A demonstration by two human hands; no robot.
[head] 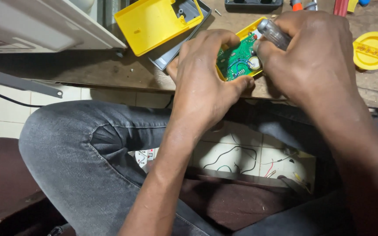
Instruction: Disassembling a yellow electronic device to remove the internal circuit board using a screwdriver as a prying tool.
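The green circuit board [238, 59], seated in a yellow casing half [246, 34], is found just above the centre of the frame, at the near edge of the wooden workbench [110, 70]. It is gripped by the left hand [202, 83], whose fingers are curled narrowly around the casing's left and lower sides, with the thumb pressed along its lower edge. A round silver part and thin blue wires can be seen on the board. A screwdriver with a clear handle [274, 34] is clasped in the right hand [313, 57], which is closed tightly around it at the board's right edge; the tip is hidden behind the fingers, so where it touches cannot be told.

In the upper middle-left of the frame, a second yellow casing half [152, 22] is laid over a grey panel [171, 54]. A round yellow cap [373, 50] is seen at the far right of the bench. Grey jeans [66, 144] fill the lower left, and loose wires [237, 159] are spread on the tiled floor between the knees.
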